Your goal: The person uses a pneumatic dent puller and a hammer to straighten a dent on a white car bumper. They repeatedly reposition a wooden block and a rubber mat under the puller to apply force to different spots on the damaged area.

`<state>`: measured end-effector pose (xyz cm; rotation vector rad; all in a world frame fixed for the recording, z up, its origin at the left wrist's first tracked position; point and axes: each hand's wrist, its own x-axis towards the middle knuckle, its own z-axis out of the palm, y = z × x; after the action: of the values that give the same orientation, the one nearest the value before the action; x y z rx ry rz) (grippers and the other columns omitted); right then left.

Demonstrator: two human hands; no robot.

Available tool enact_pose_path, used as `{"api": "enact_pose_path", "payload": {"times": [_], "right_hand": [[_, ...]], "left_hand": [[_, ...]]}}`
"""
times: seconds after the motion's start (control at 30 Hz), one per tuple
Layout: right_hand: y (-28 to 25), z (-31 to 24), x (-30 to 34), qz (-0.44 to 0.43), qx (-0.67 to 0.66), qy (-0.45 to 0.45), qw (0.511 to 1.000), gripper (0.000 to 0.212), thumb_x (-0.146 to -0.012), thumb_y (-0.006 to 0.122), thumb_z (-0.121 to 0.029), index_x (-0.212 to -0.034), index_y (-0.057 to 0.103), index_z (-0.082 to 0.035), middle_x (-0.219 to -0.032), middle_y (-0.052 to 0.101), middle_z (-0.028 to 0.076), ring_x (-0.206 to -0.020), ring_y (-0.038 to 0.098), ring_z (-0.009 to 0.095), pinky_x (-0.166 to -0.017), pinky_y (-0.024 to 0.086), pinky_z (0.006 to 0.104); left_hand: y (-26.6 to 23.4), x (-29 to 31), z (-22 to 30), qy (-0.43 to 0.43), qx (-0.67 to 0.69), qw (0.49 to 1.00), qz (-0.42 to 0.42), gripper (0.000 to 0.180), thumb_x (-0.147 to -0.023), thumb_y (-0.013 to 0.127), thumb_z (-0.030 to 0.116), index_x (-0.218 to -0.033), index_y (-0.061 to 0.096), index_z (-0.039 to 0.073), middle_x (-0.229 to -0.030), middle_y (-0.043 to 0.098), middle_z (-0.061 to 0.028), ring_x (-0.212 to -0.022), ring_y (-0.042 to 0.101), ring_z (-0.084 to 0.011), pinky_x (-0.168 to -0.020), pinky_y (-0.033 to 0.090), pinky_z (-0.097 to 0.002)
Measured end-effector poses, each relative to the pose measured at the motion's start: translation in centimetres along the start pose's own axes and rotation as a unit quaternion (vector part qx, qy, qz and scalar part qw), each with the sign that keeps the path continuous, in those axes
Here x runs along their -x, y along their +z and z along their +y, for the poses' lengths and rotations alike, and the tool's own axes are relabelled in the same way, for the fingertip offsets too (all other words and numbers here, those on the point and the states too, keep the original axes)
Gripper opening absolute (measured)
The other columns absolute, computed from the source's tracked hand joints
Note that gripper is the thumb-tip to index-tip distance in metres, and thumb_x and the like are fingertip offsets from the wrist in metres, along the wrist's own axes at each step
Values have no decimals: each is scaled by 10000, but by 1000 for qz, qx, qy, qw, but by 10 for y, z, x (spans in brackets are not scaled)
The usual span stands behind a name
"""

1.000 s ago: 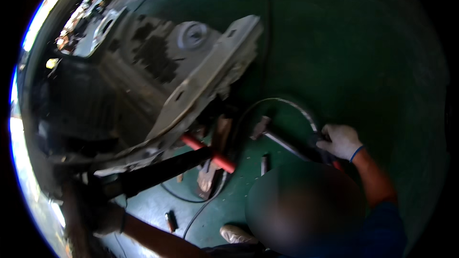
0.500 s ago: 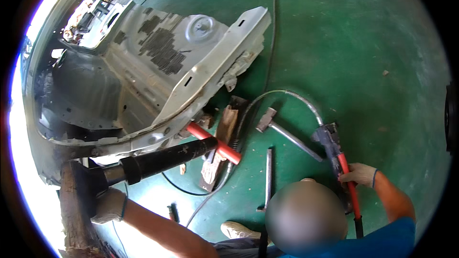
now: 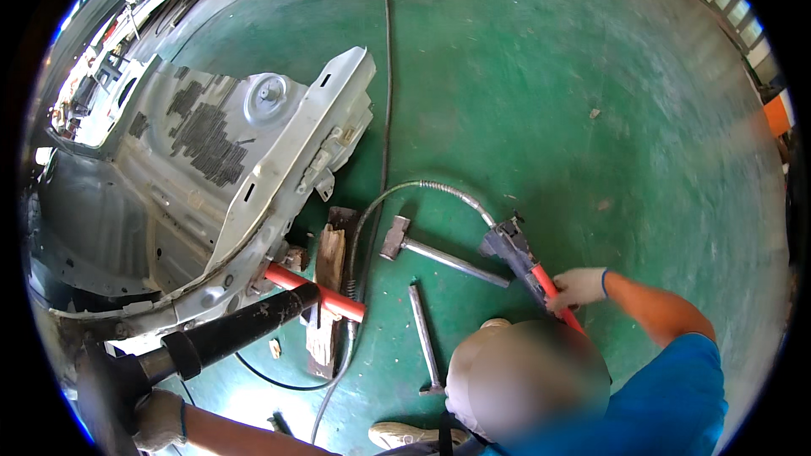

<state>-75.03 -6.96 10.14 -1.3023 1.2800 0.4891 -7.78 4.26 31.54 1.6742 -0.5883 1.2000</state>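
My left hand (image 3: 160, 422), in a pale work glove, is closed around the base end of a black hydraulic ram (image 3: 245, 333) at the lower left; some of its fingers are hidden behind it. The ram slants up to the right, its far end against a red tube (image 3: 342, 304). My right hand (image 3: 579, 289), also gloved, is closed over the red handle (image 3: 545, 280) of a hydraulic hand pump (image 3: 509, 245) with a dark body. A hose (image 3: 427, 186) curves from the pump toward the ram. A blurred round shape hides the handle's lower part.
A cut grey car-body section (image 3: 228, 160) fills the left side. A wooden block (image 3: 328, 266) lies beside its edge. On the green floor (image 3: 507, 76) rest a sledgehammer (image 3: 452, 262) and a smaller long-handled hammer (image 3: 425, 342). A cable (image 3: 387, 76) runs across the floor.
The view has turned, so the car-body section and tools sit farther left and lower. Both hands keep their holds on the ram and the pump handle. The wooden post at the lower left has left view.
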Motion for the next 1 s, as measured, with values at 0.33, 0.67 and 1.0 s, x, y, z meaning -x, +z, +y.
{"api": "enact_pose_path", "payload": {"times": [0.33, 0.67, 1.0], "right_hand": [[-66, -32, -136, 336, 6, -203, 920, 397, -1039, 583, -293, -1252, 671, 30, -1161, 728, 197, -1082, 683, 294, -985, 509, 383], [-89, -7, -202, 286, -161, -122, 937, 305, -781, 758, -123, -1002, 730, 85, -876, 720, 119, -793, 676, 225, -731, 544, 396], [-89, 16, -221, 286, -174, -89, 938, 240, -880, 709, -125, -1078, 728, 10, -947, 719, 97, -860, 657, 232, -804, 525, 419]], "left_hand": [[24, 4, 48, -110, 247, 962, 31, 376, -1017, 517, 240, -1236, 630, -45, -1296, 637, -171, -1219, 611, -275, -1086, 473, -445], [12, 0, 73, -145, 324, 933, 58, 347, -1062, 422, 220, -1209, 606, -33, -1332, 567, -170, -1318, 508, -296, -1176, 352, -471], [17, 4, 67, -172, 366, 912, 71, 387, -1057, 423, 253, -1210, 624, -40, -1341, 539, -201, -1343, 487, -335, -1185, 328, -493]]}}
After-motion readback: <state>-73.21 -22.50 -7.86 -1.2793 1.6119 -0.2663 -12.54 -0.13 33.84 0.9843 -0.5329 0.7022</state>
